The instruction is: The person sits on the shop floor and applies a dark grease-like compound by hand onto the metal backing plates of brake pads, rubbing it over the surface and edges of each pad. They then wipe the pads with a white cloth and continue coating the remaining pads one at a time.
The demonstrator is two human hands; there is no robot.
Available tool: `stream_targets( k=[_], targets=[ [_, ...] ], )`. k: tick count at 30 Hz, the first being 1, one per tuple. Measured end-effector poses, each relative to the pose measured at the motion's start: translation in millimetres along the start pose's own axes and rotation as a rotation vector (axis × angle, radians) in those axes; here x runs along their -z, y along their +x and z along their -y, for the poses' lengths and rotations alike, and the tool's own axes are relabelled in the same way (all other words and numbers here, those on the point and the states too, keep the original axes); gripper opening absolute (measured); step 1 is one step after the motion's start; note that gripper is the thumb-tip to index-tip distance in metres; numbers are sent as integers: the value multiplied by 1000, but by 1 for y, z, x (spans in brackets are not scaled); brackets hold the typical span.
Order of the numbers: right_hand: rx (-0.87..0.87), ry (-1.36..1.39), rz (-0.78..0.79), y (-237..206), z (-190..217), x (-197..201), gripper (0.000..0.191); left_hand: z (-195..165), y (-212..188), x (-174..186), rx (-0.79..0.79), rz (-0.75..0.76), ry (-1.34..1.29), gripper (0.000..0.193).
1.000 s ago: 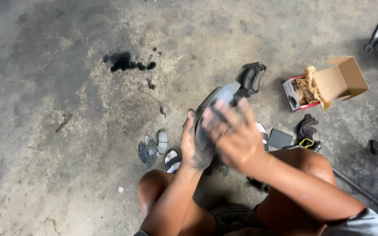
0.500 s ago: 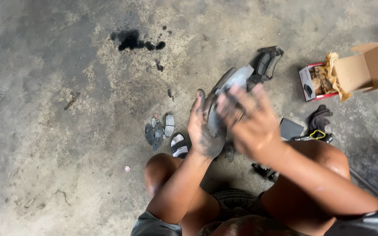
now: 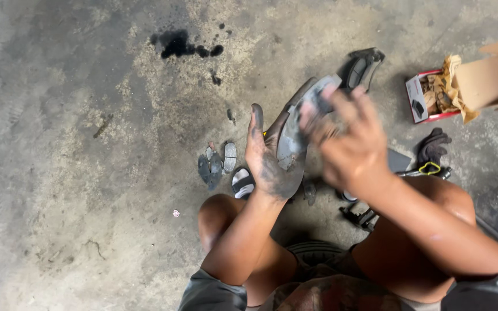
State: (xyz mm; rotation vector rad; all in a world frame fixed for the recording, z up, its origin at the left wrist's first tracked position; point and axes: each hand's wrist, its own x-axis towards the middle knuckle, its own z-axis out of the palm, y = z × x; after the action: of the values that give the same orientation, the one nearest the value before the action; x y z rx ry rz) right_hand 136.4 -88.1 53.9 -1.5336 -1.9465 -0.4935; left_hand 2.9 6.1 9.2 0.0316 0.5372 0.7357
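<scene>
Head view only: person crouched on a stained concrete floor, knees either side of the work. Left hand, palm black with grime, is wrapped around the lower end of a curved grey brake pad, thumb up along its edge; pad is held up off the floor, tilted, roughly between the knees and just in front of them. Right hand is motion-blurred, fingers spread fairly wide and laid over the pad's upper face; can't tell if it grips or only rubs across it. On the floor just left of the left hand: a few small worn pads and clips. Beyond the held pad: a dark caliper-like part. To the right: an open cardboard box with crumpled paper, a small red-edged box beside it, a dark glove and a tool with a yellow loop. Dark oil spot further out. Risks, my read: the left palm looks greasy, so that grime could transfer onto the friction face; only one hand has a firm hold, so the pad could slip and chip on the concrete; loose bits beside the knee are easy to kick away.
</scene>
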Motion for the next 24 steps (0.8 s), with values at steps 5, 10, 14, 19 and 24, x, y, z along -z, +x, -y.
stream_targets(
  k=[5,10,14,19,24],
  targets=[
    [66,56,42,-1,-1,0,35,-1,1,4,9,304,2,64],
    [148,130,42,-4,-1,-1,41,1,5,17,15,602,-80,31],
    [56,24,57,-5,-4,1,41,0,11,19,50,173,62,18],
    [166,156,87,-7,-3,0,35,-7,9,13,244,504,-30,25],
    [84,-23,4,-9,-4,1,41,-9,-1,-2,168,264,117,28]
  ],
)
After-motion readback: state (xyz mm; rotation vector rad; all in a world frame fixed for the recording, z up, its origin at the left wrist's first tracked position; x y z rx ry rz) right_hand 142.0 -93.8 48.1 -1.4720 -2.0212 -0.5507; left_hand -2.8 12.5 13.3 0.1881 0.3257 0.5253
